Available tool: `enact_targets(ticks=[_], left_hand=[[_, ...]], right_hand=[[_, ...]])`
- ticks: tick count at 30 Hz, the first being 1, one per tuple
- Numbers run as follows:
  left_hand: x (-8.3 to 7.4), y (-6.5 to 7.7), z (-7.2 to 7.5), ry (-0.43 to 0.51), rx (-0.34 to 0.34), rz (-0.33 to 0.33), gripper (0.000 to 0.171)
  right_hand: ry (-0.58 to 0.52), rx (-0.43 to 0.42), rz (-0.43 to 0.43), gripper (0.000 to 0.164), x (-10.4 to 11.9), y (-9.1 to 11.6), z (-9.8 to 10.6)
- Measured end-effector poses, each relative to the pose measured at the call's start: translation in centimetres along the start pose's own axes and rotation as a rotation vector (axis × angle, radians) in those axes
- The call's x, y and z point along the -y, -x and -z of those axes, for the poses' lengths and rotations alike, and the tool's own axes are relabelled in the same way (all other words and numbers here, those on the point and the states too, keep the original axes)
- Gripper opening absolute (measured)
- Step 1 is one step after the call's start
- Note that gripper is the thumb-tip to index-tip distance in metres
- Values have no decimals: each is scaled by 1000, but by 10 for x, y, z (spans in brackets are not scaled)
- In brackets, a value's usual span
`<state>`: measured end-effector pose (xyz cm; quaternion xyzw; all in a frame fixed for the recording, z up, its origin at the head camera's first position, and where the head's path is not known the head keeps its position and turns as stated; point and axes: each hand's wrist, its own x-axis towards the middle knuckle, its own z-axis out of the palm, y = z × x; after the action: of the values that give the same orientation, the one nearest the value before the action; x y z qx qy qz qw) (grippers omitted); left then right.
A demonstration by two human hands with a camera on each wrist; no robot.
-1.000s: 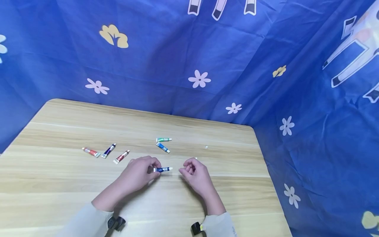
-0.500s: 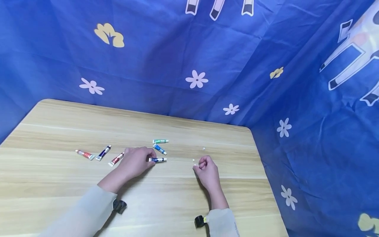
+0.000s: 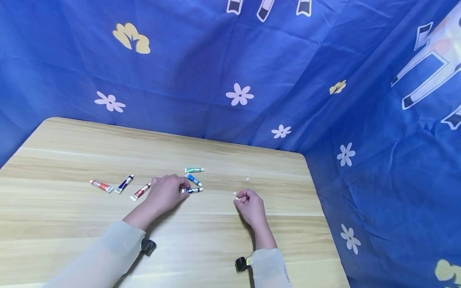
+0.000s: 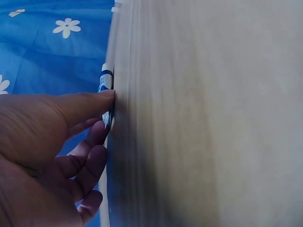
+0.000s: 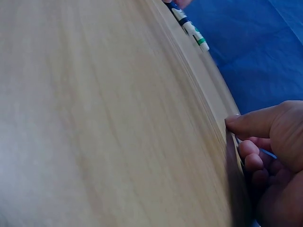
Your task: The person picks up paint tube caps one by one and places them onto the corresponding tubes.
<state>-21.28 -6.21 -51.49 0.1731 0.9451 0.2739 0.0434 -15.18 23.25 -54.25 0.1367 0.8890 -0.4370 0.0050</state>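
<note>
My left hand (image 3: 166, 196) pinches the tail end of a dark blue paint tube (image 3: 194, 191), which lies low at the table with its white tip pointing right. In the left wrist view, thumb and finger grip that tube (image 4: 106, 79). Just beyond it lie a blue paint tube (image 3: 193, 179) and a green one (image 3: 195, 170). My right hand (image 3: 252, 208) is down at the table, fingers curled, with a tiny white cap-like piece (image 3: 237, 198) at thumb and fingertip. Another small white piece (image 3: 235, 193) lies just beyond those fingers. The right wrist view hides what the fingertips hold.
Left of my left hand lie a dark red tube (image 3: 140, 192), a purple-blue tube (image 3: 124, 184) and an orange-red tube (image 3: 102, 186). A third white piece (image 3: 247, 179) lies farther back on the wooden table (image 3: 201, 248). Blue patterned cloth (image 3: 201, 72) hangs behind and to the right.
My left hand has carried the dark blue tube away from me, beside the blue tube. My right hand has moved right, away from the tube's tip, to the white pieces.
</note>
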Motion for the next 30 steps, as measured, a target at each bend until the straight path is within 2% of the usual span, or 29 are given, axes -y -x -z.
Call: enact_targets(ticks=[7,12,22,26,30], left_hand=[[2,8,2,13,-52,-16,29],[10,18,10,19,-76,3,35],[44,47,36,-25,-154,111,39],[55,57,43,-30,-155,161,37],[61,64,49,-25,-133,207,32]], right_hand=[[0,-28,6,11,1,2,-3],[-45,-45,-18,10,2,5,-5],[-272,-84,-59,11,13,18,-5],[-353,-65,-39,14,22,27,-5],[-384,-34,-9,15,31,37,-5]])
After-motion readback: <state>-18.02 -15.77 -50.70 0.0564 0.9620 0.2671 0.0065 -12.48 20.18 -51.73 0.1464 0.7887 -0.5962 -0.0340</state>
